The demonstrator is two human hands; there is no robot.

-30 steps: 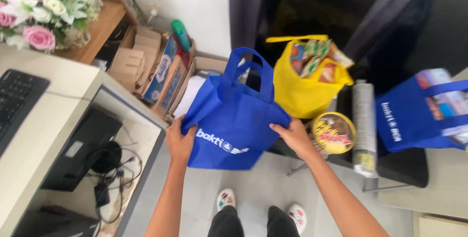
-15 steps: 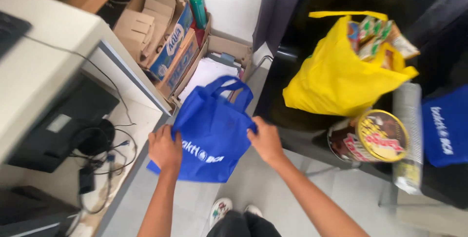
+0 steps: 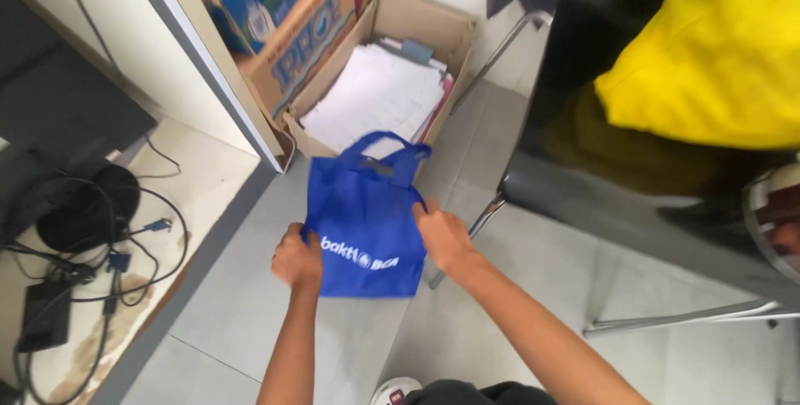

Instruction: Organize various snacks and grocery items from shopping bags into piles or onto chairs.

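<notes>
The blue tote bag [image 3: 364,220] had come down from the black bench [image 3: 617,205] toward the floor, at about six o'clock of the paper-filled cardboard box [image 3: 379,80]. The left hand [image 3: 297,258] and right hand [image 3: 442,237] each pinched a side edge, apparently lowering it flat.

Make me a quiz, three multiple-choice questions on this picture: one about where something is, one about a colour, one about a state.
1. Where is the cardboard box of papers?
A. on the floor beyond the bag
B. on the chair
C. on the desk

2. What colour is the tote bag?
A. red
B. blue
C. green

3. How is the bag held?
A. by its handles
B. by one hand
C. by both sides

Answers: 1 A, it stands on the tiles past the bag. 2 B, its fabric is blue. 3 C, the left hand and right hand grip opposite edges.
</notes>
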